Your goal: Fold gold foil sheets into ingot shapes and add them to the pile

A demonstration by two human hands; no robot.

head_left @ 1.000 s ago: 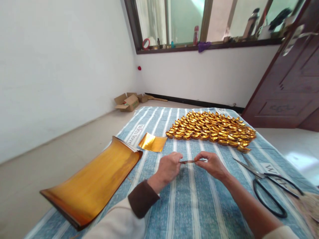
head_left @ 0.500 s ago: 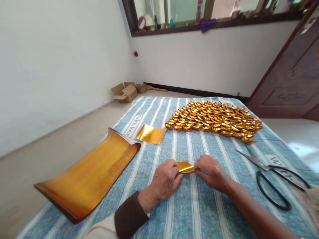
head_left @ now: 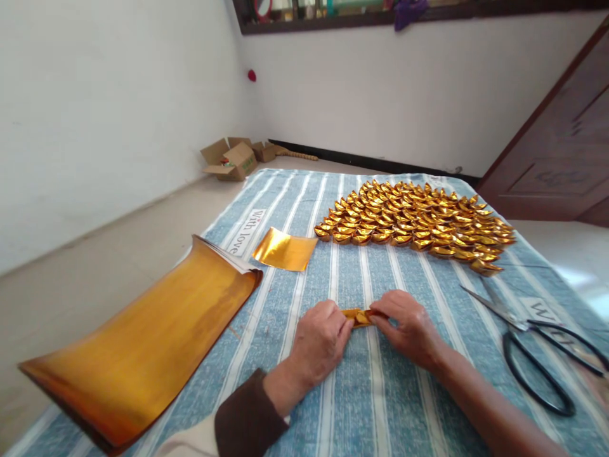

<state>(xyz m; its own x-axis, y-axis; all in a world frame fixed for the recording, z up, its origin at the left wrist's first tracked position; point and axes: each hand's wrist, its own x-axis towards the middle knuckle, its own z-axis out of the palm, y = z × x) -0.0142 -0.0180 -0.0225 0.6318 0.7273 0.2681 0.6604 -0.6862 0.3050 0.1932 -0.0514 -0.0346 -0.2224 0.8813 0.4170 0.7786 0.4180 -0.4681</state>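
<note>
Gold paper [head_left: 360, 317] now folded narrower between both hands' fingers [head_left: 346, 324].

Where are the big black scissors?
In the head view, the scissors lie on the striped cloth at the far right, beside the right hand and just below the pile of gold ingots.

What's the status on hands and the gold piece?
Left hand and right hand both pinching the small folded gold paper low over the striped cloth. Gold sheet stack left, scissors right; neither in the way.
</note>
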